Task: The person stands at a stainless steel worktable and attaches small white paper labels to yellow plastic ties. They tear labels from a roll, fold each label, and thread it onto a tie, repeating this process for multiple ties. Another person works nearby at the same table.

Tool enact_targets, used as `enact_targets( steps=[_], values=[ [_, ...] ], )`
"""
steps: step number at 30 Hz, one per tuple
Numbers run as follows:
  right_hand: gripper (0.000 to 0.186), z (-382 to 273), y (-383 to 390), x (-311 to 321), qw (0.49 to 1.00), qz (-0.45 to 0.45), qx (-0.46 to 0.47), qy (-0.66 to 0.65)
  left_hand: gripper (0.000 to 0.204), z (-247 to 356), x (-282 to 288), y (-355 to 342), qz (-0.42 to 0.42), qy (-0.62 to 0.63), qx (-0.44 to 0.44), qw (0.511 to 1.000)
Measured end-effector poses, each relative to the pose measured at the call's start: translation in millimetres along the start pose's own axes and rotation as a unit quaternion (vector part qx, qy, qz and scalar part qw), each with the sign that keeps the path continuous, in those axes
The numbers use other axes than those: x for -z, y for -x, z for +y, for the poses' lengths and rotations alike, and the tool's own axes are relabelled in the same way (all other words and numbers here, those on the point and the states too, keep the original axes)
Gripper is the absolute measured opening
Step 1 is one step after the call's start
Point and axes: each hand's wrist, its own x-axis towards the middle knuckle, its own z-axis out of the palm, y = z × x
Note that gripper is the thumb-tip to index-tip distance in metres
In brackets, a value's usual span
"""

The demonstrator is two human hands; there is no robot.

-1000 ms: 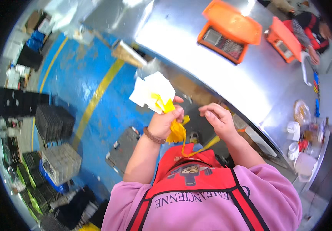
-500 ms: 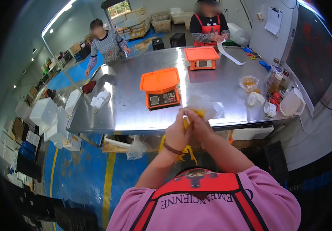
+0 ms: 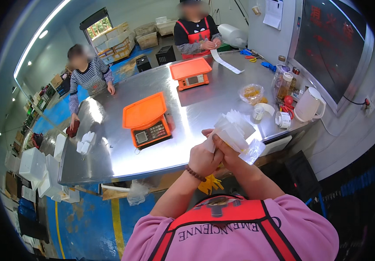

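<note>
A bunch of thin, translucent white plastic bags (image 3: 235,134) is held in front of me, over the near edge of the steel table (image 3: 205,102). My right hand (image 3: 227,151) grips the bags from below with its thumb on top. Close against it, my left hand (image 3: 204,160) has its fingers closed at the bags' near left edge; a bead bracelet circles that wrist. Something yellow with finger-like strips (image 3: 210,185) hangs below my hands, between the forearms; what holds it is hidden. A clear, shiny plastic piece (image 3: 252,151) sticks out at the bags' right.
Two orange scales (image 3: 145,114) (image 3: 190,73) stand on the table. At right are a bagged yellow item (image 3: 252,93), a label roll (image 3: 282,119), jars (image 3: 284,85) and a white kettle (image 3: 310,104). One co-worker (image 3: 91,76) stands far left; another (image 3: 196,37), across the table, holds a paper strip (image 3: 226,62).
My view has swung right, so the table appears shifted left. The bags now fan out above my hands, and my right hand's grip on them shows more plainly. The left co-worker has leaned nearer the table.
</note>
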Motion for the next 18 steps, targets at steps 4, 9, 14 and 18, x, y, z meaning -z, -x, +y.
enact_targets(
  steps=[4,9,14,18],
  values=[
    [0.033,-9.2,-44.4,60.4,0.999,0.004,0.048,0.007,0.039,1.1,-39.8,-53.0,0.014,0.028,0.018,0.999],
    [0.028,-36.9,-124.3,124.2,0.981,-0.054,0.178,-0.062,0.018,-1.9,-73.7,-123.0,0.051,-0.017,0.096,0.994],
    [0.021,-65.4,-209.9,166.2,0.941,0.038,0.011,-0.335,0.023,-64.1,-90.2,-168.0,-0.005,0.108,0.187,0.976],
    [0.018,-49.8,-236.4,174.7,0.947,0.055,-0.013,-0.317,0.055,-63.1,-102.2,-209.2,-0.005,0.271,0.157,0.95]
  ],
)
